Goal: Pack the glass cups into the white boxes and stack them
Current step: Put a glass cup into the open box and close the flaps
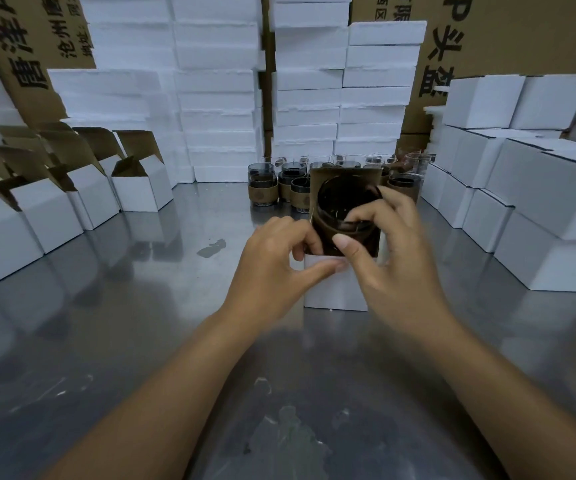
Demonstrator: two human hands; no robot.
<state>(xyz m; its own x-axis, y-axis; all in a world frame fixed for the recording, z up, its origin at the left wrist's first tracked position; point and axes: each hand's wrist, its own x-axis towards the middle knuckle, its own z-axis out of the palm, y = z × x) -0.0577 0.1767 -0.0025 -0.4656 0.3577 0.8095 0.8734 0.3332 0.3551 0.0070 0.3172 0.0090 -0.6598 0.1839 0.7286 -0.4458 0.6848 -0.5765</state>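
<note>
Your right hand [394, 265] gripping the glass cup [343, 202] by its rim, holding it inside the open white box [331, 289], your left hand [272, 261] pinching the box's left edge, box sitting on the steel table [123, 341].

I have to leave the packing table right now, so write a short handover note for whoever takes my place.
Left hand holds the open white box at its near top edge.
Right hand grips the glass cup by its rim, at the box's mouth, not fully in.
Done: closed boxes stacked on the right.
Left: seat this cup, close the lid and stack the box. Then pack the waiting cups behind it, using the open boxes on the left.
</note>
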